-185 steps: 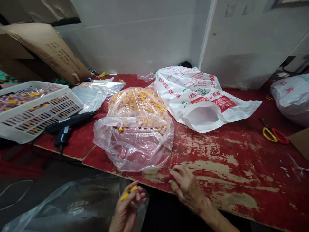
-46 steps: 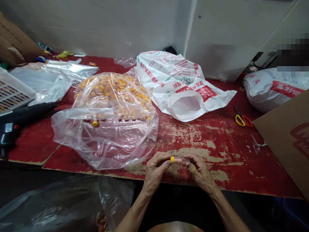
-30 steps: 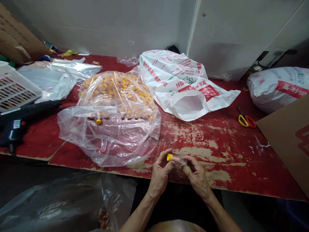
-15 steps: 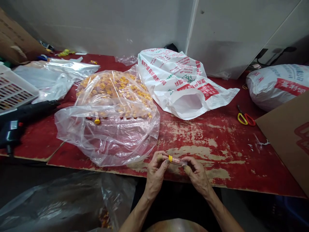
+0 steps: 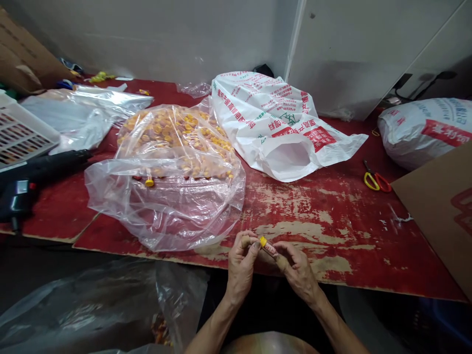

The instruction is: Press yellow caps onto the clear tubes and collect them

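One yellow-capped vial (image 5: pixel 268 247) between hands, left hand (image 5: pixel 241 268) pinching cap, right hand (image 5: pixel 298 273) gripping base.

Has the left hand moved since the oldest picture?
Yes. The left hand rose from below the table edge up to it, joining the right hand on the tube.

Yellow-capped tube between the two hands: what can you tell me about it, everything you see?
The yellow-capped tube is small, slim and clear, plastic by its look, with something reddish-pink showing through; what it is cannot be told. A round yellow cap sits on its left end. It is tilted, cap end higher, over the near edge of the worn red table. The left hand pinches the cap end; the right hand holds the other end.
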Tool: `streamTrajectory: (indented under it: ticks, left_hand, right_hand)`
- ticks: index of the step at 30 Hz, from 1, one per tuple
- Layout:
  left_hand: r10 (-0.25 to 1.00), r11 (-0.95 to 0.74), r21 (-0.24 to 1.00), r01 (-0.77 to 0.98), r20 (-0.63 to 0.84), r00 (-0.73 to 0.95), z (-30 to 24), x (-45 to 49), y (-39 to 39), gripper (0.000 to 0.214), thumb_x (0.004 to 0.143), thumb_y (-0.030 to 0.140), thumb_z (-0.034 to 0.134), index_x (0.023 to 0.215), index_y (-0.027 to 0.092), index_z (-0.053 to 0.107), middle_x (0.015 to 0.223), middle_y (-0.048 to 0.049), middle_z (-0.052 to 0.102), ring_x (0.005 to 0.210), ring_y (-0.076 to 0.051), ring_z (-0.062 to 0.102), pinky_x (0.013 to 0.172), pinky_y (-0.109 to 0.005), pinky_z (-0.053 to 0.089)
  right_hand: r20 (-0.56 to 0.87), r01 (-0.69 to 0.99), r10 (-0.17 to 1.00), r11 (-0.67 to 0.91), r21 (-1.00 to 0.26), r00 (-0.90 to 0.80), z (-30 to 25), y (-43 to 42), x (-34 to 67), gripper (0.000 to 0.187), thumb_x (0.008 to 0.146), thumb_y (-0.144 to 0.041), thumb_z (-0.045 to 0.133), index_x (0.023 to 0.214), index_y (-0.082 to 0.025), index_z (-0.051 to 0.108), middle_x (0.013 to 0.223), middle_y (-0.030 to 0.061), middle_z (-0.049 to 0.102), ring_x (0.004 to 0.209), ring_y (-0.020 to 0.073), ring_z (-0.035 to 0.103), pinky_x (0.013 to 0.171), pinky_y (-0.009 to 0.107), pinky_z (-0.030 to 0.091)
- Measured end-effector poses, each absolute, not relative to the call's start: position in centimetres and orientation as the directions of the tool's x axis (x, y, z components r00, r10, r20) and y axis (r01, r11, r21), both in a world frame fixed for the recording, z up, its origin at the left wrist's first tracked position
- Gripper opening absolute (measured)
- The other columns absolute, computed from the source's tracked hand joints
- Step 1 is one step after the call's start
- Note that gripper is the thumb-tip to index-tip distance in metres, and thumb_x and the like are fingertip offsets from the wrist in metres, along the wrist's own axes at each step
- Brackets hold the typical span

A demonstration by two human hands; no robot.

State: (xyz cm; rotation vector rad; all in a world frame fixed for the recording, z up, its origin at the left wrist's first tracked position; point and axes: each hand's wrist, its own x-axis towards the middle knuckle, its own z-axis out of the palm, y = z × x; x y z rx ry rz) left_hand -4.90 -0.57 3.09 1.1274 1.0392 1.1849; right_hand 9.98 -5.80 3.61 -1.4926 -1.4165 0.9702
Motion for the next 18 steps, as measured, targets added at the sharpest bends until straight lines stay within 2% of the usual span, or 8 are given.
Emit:
streamTrajectory:
  ticks: [5, 9, 11, 14, 16, 18]
  left_hand:
    - [0.98, 0.012, 0.995, -0.096, 0.007, 0.198, 3.3, -5.2, -0.7, 0.014, 0.08, 0.032, 0.061, 0.074, 0.019, 0.064, 0.094, -0.0048, 0.053, 0.091, -0.019, 0.052, 0.083, -0.029, 0.041]
    - [0.979, -0.003, 0.996, -0.091, 0.021, 0.201, 3.1, -5.3, -0.8, 0.016, 0.082, 0.032, 0.059, 0.073, 0.019, 0.061, 0.091, -0.0046, 0.052, 0.086, -0.018, 0.052, 0.08, -0.028, 0.042]
    - [0.98, -0.013, 0.996, -0.093, 0.031, 0.196, 3.1, -5.3, -0.7, 0.016, 0.082, 0.032, 0.058, 0.073, 0.019, 0.061, 0.091, -0.0046, 0.052, 0.086, -0.018, 0.051, 0.08, -0.028, 0.042]
    - [0.982, -0.022, 0.994, -0.104, 0.041, 0.184, 3.1, -5.4, -0.4, 0.015, 0.082, 0.031, 0.058, 0.073, 0.019, 0.06, 0.091, -0.0042, 0.051, 0.087, -0.018, 0.051, 0.08, -0.028, 0.04]
    - [0.98, -0.022, 0.994, -0.11, 0.043, 0.196, 3.1, -5.5, -0.3, 0.015, 0.083, 0.031, 0.057, 0.073, 0.019, 0.059, 0.09, -0.0037, 0.051, 0.086, -0.018, 0.05, 0.079, -0.027, 0.04]
    - [0.976, -0.019, 0.994, -0.105, 0.041, 0.212, 3.2, -5.5, -0.4, 0.016, 0.083, 0.031, 0.056, 0.072, 0.019, 0.058, 0.088, -0.0034, 0.05, 0.083, -0.017, 0.05, 0.077, -0.027, 0.04]
  right_hand:
    - [0.06, 0.393, 0.986, -0.005, -0.919, 0.153, 3.3, -5.3, 10.1, 0.035, 0.094, -0.043, 0.037, 0.087, -0.018, 0.061, 0.072, 0.0016, 0.06, 0.064, 0.0148, 0.054, 0.059, 0.025, 0.04]
    - [-0.037, 0.291, 0.986, -0.084, -0.953, 0.164, 2.9, -5.2, 9.9, 0.042, 0.094, -0.05, 0.033, 0.086, -0.018, 0.058, 0.059, -0.0021, 0.049, 0.05, 0.0125, 0.044, 0.048, 0.023, 0.035]
    - [-0.09, 0.235, 0.986, -0.121, -0.964, 0.137, 2.9, -5.3, 9.8, 0.041, 0.094, -0.051, 0.033, 0.095, -0.018, 0.056, 0.059, -0.0032, 0.048, 0.049, 0.0121, 0.043, 0.046, 0.022, 0.035]
    - [-0.073, 0.284, 0.993, -0.097, -0.954, 0.093, 3.4, -5.3, 9.8, 0.034, 0.091, -0.049, 0.043, 0.104, -0.02, 0.054, 0.078, 0.0008, 0.057, 0.064, 0.0135, 0.051, 0.055, 0.022, 0.041]
    - [-0.057, 0.323, 0.996, -0.078, -0.943, 0.074, 3.8, -5.3, 10.0, 0.032, 0.089, -0.048, 0.047, 0.098, -0.019, 0.057, 0.082, 0.0019, 0.059, 0.067, 0.0134, 0.051, 0.056, 0.022, 0.04]
    - [-0.08, 0.307, 0.994, -0.098, -0.947, 0.07, 3.9, -5.2, 10.1, 0.034, 0.09, -0.05, 0.045, 0.089, -0.018, 0.058, 0.069, -0.0008, 0.054, 0.057, 0.0113, 0.046, 0.049, 0.021, 0.035]
